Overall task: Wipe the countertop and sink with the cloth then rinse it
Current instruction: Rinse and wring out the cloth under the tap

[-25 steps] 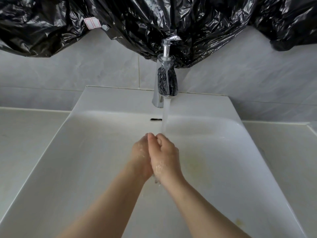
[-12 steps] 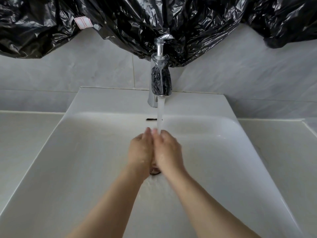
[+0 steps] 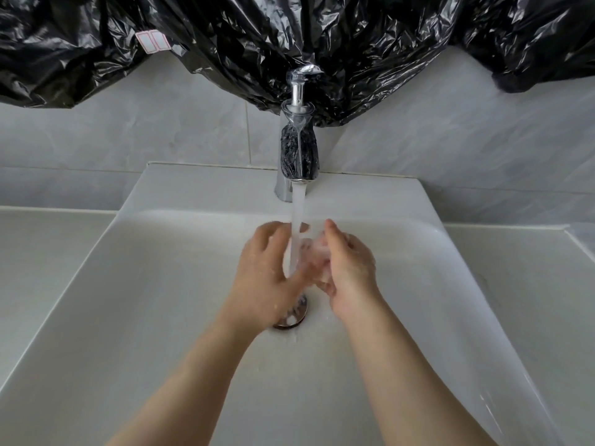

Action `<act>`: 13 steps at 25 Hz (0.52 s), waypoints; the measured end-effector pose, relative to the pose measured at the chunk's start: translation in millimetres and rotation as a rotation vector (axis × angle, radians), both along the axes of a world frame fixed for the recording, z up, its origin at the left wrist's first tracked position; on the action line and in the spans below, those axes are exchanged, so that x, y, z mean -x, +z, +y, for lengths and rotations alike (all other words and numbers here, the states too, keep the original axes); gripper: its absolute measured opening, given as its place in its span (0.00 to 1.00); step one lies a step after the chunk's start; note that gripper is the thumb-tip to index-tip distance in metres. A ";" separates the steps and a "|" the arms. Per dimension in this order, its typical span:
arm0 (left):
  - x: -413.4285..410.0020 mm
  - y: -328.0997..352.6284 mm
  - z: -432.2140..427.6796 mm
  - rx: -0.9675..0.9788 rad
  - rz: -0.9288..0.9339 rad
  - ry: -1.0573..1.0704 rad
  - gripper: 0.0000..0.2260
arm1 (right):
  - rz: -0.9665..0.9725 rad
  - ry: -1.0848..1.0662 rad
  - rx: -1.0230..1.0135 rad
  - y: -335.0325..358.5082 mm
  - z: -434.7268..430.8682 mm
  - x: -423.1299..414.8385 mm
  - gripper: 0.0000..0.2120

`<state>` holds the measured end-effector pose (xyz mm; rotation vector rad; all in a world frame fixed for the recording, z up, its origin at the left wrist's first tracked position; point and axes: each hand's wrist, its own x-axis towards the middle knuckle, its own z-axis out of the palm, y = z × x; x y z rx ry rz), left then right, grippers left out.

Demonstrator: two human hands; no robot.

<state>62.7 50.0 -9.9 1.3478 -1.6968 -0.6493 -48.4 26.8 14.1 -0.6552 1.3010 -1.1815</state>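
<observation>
Both my hands are in the white sink (image 3: 161,317) under the running water (image 3: 297,214) from the chrome faucet (image 3: 297,156). My left hand (image 3: 267,272) is palm down with fingers spread, just left of the stream. My right hand (image 3: 349,268) is on its edge to the right, fingers apart, palm facing the left hand. The stream falls between them and splashes on the fingers. Neither hand holds anything. No cloth is in view. The chrome drain (image 3: 294,318) shows partly below the left hand.
Pale countertop lies on both sides of the basin, left (image 3: 38,259) and right (image 3: 531,284). Crumpled black plastic sheeting (image 3: 289,33) hangs over the grey tiled wall (image 3: 161,123), just above the faucet handle.
My hands were pressed together under the stream; now they have parted, fingers spread, with the water falling between them. The view has shifted slightly.
</observation>
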 end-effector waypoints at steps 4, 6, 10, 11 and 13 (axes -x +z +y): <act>5.8 6.1 2.6 -0.221 0.181 -0.087 0.11 | 0.048 0.020 -0.054 5.9 1.6 7.1 0.19; 1.8 11.5 -0.9 -0.280 0.371 0.030 0.02 | 0.235 0.122 0.046 2.9 -1.0 5.3 0.19; -3.9 18.1 -2.5 -0.477 0.809 0.108 0.13 | 0.213 0.377 0.086 -9.9 2.1 -6.8 0.20; -5.1 19.4 -2.3 -0.541 0.919 0.112 0.14 | 0.109 0.376 0.036 -9.3 2.0 -6.1 0.14; -10.2 22.6 -3.2 -0.670 1.109 0.164 0.16 | -0.026 0.315 -0.043 -4.7 2.7 -3.7 0.03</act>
